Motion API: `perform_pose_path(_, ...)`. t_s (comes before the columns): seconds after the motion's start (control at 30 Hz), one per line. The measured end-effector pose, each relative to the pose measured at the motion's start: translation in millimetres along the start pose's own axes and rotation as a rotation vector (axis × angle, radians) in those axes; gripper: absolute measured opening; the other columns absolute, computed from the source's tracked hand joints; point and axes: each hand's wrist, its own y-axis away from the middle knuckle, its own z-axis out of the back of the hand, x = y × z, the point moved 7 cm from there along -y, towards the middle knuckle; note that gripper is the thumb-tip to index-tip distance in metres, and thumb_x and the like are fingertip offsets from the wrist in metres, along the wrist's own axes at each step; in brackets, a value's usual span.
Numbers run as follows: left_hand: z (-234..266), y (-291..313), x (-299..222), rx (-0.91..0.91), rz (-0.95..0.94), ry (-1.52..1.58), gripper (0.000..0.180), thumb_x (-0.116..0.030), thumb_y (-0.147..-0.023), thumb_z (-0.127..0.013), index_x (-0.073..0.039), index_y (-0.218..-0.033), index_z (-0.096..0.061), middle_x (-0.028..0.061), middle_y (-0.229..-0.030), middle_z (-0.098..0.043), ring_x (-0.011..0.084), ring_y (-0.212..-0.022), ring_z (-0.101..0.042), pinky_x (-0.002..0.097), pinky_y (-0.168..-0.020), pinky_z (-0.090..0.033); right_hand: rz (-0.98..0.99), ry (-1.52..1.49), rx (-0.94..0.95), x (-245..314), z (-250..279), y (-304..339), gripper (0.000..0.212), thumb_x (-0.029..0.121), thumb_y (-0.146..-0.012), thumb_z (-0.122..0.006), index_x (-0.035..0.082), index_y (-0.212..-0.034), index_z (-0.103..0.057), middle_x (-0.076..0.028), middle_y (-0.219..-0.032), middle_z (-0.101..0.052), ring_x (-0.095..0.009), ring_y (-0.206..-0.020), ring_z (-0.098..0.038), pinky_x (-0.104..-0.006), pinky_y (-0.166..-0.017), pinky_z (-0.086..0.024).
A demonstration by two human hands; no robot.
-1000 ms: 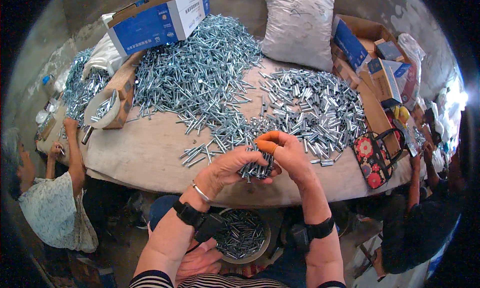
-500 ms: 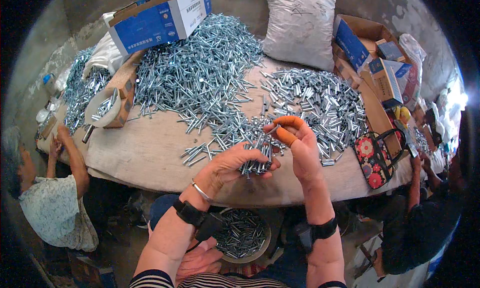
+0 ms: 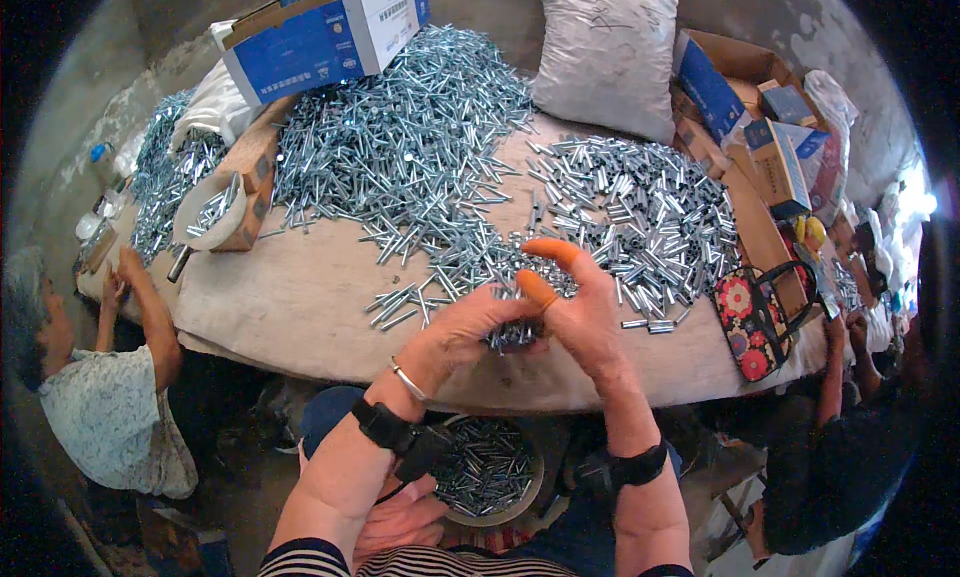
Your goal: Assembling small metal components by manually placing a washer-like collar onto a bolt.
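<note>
My left hand [image 3: 455, 332] is closed around a bunch of metal bolts [image 3: 514, 335], above the table's near edge. Beside it, my right hand [image 3: 590, 322] wears orange covers on its thumb and forefinger. Those two fingers are apart, over the left hand's bunch, with no bolt visible between them. Small nuts lie just beyond the hands, partly hidden by them. A large heap of long bolts [image 3: 400, 127] spreads behind and to the left. Further right is a heap of short metal tubes [image 3: 640, 207].
A basin [image 3: 538, 482] of dark metal pieces stands below the table edge. On the table [image 3: 270, 302] are a white bowl [image 3: 232, 227], a blue-and-white carton [image 3: 300, 62], a white sack [image 3: 605, 67] and a flowered bag [image 3: 745, 327]. People sit at the left and right.
My right thumb and forefinger, which were pinching a bolt, are now spread apart. The right hand has come left and lower, closer to the bunch in my left hand.
</note>
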Motion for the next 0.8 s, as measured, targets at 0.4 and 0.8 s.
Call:
perform_pose_path(0.4,-16,-3,8,0.077,0.087,0.067,0.028,-0.01,-0.085,-0.065,0.004,-0.108,-0.056,0.0144,-0.091,-0.067,0.021,-0.075,-0.067,0.0304,-0.068,-0.057,-0.239,-0.676,-0.197,-40,21,-7,0.021,0.013,-0.088,-0.06,-0.001,-0.1,-0.07,-0.003,-0.091,-0.068,-0.008,-0.086,-0.058,-0.0234,-0.079,-0.044)
perform_pose_path(0.8,3,-5,-7,-0.148,-0.14,0.323,0.032,-0.006,-0.084,-0.063,0.001,-0.115,-0.056,0.0104,-0.098,-0.066,0.0196,-0.086,-0.066,0.0342,-0.077,-0.058,-0.28,-0.517,-0.012,-35,-2,-2,0.038,0.017,-0.092,-0.06,-0.001,-0.125,-0.054,-0.008,-0.109,-0.065,-0.013,-0.097,-0.059,-0.0257,-0.085,-0.046)
